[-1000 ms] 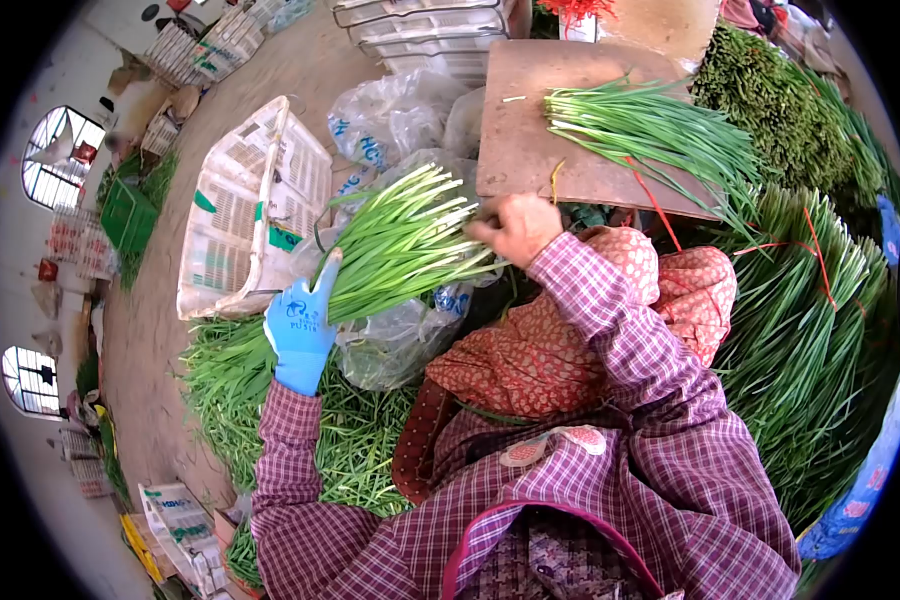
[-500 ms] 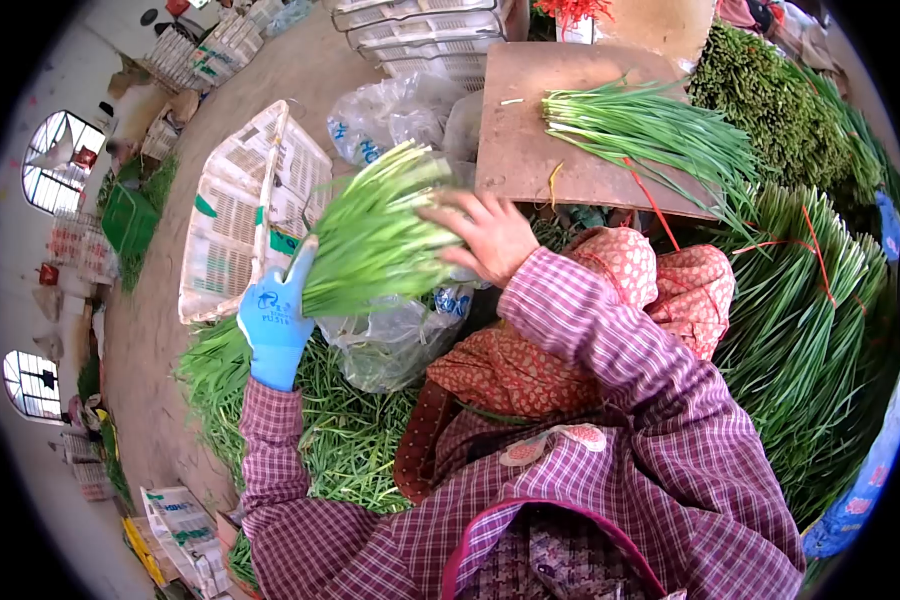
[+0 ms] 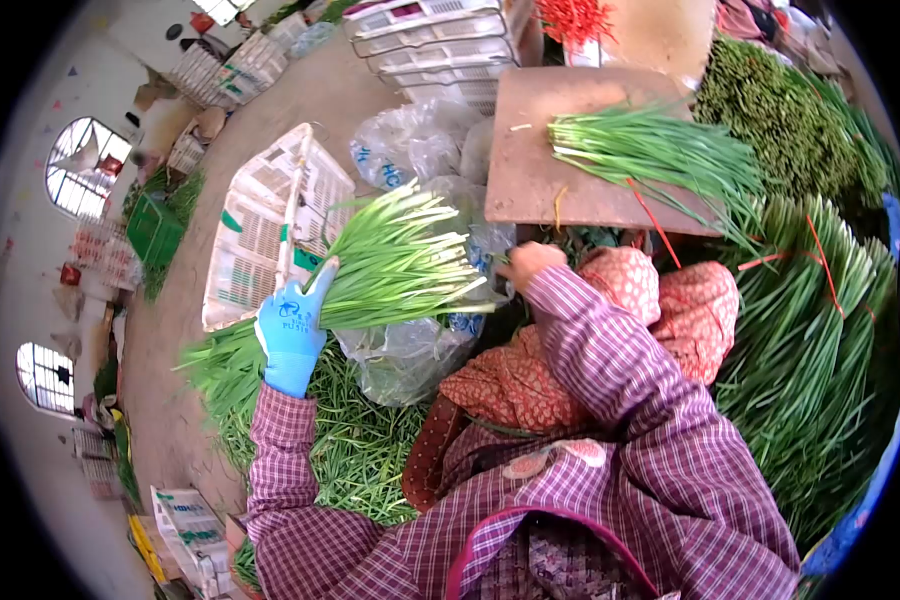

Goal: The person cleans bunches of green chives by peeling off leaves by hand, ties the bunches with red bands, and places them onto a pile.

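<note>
My left hand [image 3: 292, 325], in a blue glove, is closed round a bunch of garlic chives [image 3: 400, 260]. The pale cut ends fan out to the right, and the green leaves trail down behind the glove. Just right of those ends is my bare right hand [image 3: 535, 265], its fingers curled together and apart from the bunch. Something small and dark may be at its fingertips, but I cannot make it out. A second bunch of chives [image 3: 650, 150] lies on the brown board [image 3: 525, 190], with a red tie [image 3: 655, 225] hanging over the front edge.
Loose leaves [image 3: 370, 450] are heaped below my left arm. A white plastic crate [image 3: 255, 235] and clear plastic bags [image 3: 410, 355] lie beyond it. Tied chives [image 3: 810, 370] stand at my right. Stacked crates [image 3: 435, 45] and red ties [image 3: 575, 20] are at the back.
My right hand has moved right, off the cut ends of the bunch, and its fingers have curled shut. My left hand still grips the chives. The view has shifted slightly.
</note>
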Available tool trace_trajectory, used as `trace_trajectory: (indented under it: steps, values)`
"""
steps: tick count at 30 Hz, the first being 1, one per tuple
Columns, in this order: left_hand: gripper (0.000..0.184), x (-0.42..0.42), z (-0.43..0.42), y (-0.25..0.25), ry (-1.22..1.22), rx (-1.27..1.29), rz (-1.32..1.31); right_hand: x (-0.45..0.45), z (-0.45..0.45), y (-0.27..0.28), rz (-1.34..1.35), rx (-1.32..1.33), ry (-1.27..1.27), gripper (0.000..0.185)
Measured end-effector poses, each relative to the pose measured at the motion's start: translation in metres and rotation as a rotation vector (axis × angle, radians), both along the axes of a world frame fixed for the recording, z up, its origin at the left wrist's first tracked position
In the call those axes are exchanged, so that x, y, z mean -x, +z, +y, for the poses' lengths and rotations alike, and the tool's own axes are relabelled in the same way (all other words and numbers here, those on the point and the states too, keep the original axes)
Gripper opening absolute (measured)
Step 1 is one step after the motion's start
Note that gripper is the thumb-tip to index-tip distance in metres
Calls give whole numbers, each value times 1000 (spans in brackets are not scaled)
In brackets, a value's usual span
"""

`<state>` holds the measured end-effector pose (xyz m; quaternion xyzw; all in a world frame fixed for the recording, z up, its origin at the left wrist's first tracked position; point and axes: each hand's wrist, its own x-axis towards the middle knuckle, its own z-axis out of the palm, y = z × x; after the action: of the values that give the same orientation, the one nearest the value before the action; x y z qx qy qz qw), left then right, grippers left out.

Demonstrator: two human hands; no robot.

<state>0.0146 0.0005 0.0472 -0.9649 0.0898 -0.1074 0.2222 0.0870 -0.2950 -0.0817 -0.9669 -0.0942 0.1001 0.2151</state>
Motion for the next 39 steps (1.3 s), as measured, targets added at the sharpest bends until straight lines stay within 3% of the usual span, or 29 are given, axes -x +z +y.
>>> trace_trajectory:
  steps: [1, 3, 6, 7, 9, 11, 13, 14, 16, 19, 20, 21, 23, 24, 25, 31, 34, 35, 37, 39]
  values:
    - [95, 3, 3, -2, 55, -72, 32, 0, -14, -15, -67, 162, 3, 45]
    - [87, 8, 16, -8, 149, 49, 54, -8, -28, -21, -302, -182, -30, 39]
    - [67, 1, 40, -23, -99, 777, -119, -4, -33, 14, -417, -399, -11, 40]
    - [67, 2, 45, -27, -90, 773, -135, -6, -32, 8, -425, -405, 5, 40]
    - [58, 3, 51, -35, -46, 1505, 181, -8, -25, -6, -303, -699, 110, 49]
    - [57, 13, 45, -33, 52, 1623, 215, -4, -19, -13, -147, -821, 114, 67]
    - [52, 18, 39, -28, 164, 1874, 417, -5, -13, -9, -34, -926, 108, 76]
    - [46, 21, 31, -29, 147, 1881, 431, -6, -10, -9, -37, -927, 110, 76]
    - [46, 22, 34, -38, 160, 1914, 467, -10, -3, -6, 69, -1169, 89, 83]
    - [48, 24, 20, -40, 171, 1988, 531, -14, -3, 6, 68, -1260, 85, 88]
    - [49, 26, 11, -38, 168, 1999, 515, -15, -2, 11, -128, -1217, 20, 77]
    - [50, 26, 5, -38, 167, 2009, 499, -11, -3, 27, -130, -1216, 18, 77]
    - [47, 26, 0, -38, 144, 2019, 536, 2, -7, 78, -459, -1065, -3, 59]
    - [49, 26, -4, -36, 139, 2003, 559, 6, -3, 95, -584, -996, 1, 40]
    - [51, 27, -7, -34, 136, 1985, 582, 9, -1, 111, -568, -864, 7, 34]
    - [53, 29, -19, -38, 142, 1893, 618, 0, 35, 136, -791, -659, 105, 30]
    - [56, 31, -18, -41, 137, 1897, 646, -14, 32, 127, -779, -525, 15, 21]
    - [56, 31, -16, -44, 142, 1904, 641, -18, 23, 121, -910, -478, -35, 18]
    - [54, 33, -15, -45, 150, 1964, 646, -25, 0, 116, -758, -345, -142, 15]
    - [56, 32, -15, -47, 174, 1959, 618, -23, -12, 110, -922, -209, -110, 15]
